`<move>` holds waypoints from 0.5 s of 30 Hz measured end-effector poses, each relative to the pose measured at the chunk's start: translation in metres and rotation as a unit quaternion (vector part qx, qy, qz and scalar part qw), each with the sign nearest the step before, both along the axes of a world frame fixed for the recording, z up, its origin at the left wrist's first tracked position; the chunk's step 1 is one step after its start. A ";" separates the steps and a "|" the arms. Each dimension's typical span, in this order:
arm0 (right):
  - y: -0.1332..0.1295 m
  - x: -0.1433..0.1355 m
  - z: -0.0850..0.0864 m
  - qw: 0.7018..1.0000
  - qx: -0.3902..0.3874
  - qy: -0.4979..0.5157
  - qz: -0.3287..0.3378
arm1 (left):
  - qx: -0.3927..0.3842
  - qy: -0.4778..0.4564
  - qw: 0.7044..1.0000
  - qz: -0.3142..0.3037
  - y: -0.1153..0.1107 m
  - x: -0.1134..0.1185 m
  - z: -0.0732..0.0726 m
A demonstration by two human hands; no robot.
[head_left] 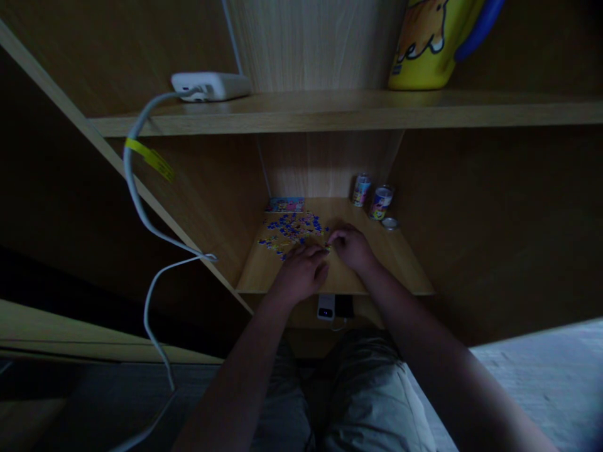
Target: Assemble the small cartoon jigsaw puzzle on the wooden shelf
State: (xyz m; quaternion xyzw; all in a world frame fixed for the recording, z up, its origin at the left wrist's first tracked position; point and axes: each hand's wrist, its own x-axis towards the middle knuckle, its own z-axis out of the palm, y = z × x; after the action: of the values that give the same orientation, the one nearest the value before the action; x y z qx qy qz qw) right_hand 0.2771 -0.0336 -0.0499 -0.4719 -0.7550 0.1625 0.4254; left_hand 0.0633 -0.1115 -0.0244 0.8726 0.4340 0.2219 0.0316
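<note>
Many small jigsaw puzzle pieces (293, 226), mostly blue with some yellow, lie scattered over the lower wooden shelf. At the near edge of the spread, my left hand (301, 271) rests palm down, its fingers stretched over some pieces and its thumb apart. My right hand (351, 247) is to its right, fingers bent and pinched at a puzzle piece (328, 247) close to my left fingertips. That piece is tiny and dark, and the fingers partly cover it. Behind the pile lies a flat colourful picture card (285, 204).
Two printed cans (361, 190) (380, 202) and a round metal lid (390, 223) stand at the right rear. Above, a shelf (301, 118) bears a white charger (211, 86) with a hanging cable (134, 182) and a yellow mug (424, 50). Below sits a white device (326, 307).
</note>
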 end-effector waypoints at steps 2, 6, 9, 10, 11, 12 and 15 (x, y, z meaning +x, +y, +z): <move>-0.001 -0.001 0.001 1.000 0.003 -0.003 -0.001 | 0.001 -0.004 1.000 -0.002 0.000 0.000 0.001; -0.003 -0.003 0.003 1.000 0.008 -0.013 -0.003 | 0.003 -0.004 1.000 -0.004 -0.001 0.000 0.002; -0.005 -0.003 0.005 1.000 0.019 -0.019 -0.008 | 0.002 -0.003 1.000 -0.001 -0.002 0.000 0.002; -0.005 -0.003 0.005 0.999 0.022 -0.024 -0.015 | 0.003 -0.003 1.000 0.000 -0.002 0.000 0.002; -0.005 -0.003 0.005 0.999 0.026 -0.031 -0.025 | 0.003 -0.004 1.000 0.000 -0.002 0.000 0.002; -0.005 -0.003 0.004 0.998 0.028 -0.041 -0.038 | 0.004 -0.003 1.000 0.000 -0.002 0.000 0.001; -0.004 -0.002 0.002 0.993 0.023 -0.074 -0.085 | 0.002 0.002 1.000 0.003 -0.003 0.000 0.001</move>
State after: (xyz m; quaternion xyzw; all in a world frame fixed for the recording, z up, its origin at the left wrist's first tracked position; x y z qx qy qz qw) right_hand 0.2755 -0.0375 -0.0475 -0.5348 -0.7452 0.0728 0.3916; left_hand 0.0631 -0.1142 -0.0239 0.8716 0.4365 0.2215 0.0285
